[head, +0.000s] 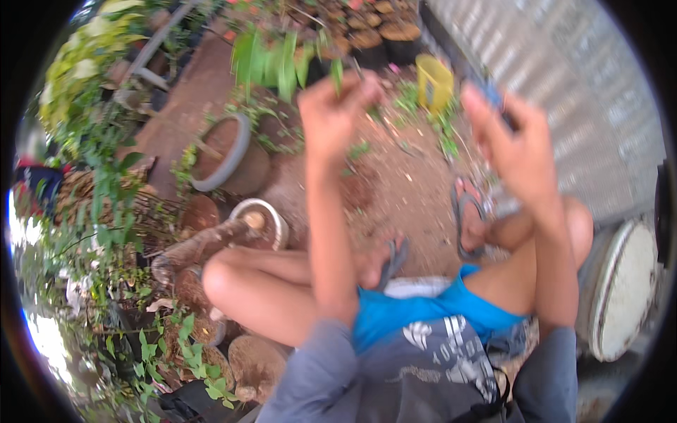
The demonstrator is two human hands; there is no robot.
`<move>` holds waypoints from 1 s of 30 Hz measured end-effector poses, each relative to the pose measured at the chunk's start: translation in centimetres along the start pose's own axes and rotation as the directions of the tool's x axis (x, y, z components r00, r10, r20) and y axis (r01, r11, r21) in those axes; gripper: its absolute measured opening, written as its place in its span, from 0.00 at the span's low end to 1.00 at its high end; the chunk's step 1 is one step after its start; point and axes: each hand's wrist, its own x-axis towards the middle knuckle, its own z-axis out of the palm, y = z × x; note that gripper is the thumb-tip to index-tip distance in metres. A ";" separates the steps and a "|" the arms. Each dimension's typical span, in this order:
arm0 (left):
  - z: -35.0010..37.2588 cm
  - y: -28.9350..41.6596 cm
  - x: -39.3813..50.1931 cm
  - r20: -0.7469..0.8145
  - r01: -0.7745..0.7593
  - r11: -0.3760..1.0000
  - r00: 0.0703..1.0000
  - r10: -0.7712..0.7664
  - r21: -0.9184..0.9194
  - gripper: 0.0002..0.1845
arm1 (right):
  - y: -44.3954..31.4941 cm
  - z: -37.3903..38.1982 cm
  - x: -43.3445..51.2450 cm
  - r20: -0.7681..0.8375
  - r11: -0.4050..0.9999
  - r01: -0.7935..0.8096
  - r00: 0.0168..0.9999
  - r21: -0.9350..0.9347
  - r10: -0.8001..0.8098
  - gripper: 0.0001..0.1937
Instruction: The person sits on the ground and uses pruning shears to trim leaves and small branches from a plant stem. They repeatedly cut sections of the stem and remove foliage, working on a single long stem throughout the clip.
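Note:
Raised in front of me, my left hand (338, 108) is closed on a thin plant stem, and its long green leaves (285, 63) hang to the left of the fingers. My right hand (513, 137) is held up apart from it, gripping a small blue and dark object (492, 95) that is too blurred to name. Between and beyond the hands, a yellow plastic container (435, 83) stands on the soil.
A round grey-rimmed pot (243, 153) and a white-rimmed pot (283, 227) with a log (211, 243) over it are on the left. Soil-filled black bags (399, 39) stand ahead. Corrugated metal sheeting (587, 106) and a white-lidded drum (627, 291) line the right.

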 end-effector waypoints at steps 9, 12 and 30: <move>-3.7 -12.4 11.6 0.155 0.209 0.588 0.848 -0.507 0.781 0.09 | -0.2 -6.7 0.8 -0.001 0.860 -0.034 0.999 0.509 0.040 0.32; 0.9 -15.4 8.9 0.098 0.452 0.751 0.823 -0.559 0.481 0.10 | -0.3 -10.0 0.4 -0.083 0.846 -0.008 0.995 0.533 0.062 0.33; 18.6 -29.4 5.8 0.505 -0.082 0.567 0.572 -0.647 0.820 0.22 | 1.0 -8.7 -0.3 -0.235 0.790 0.025 0.960 0.613 0.152 0.36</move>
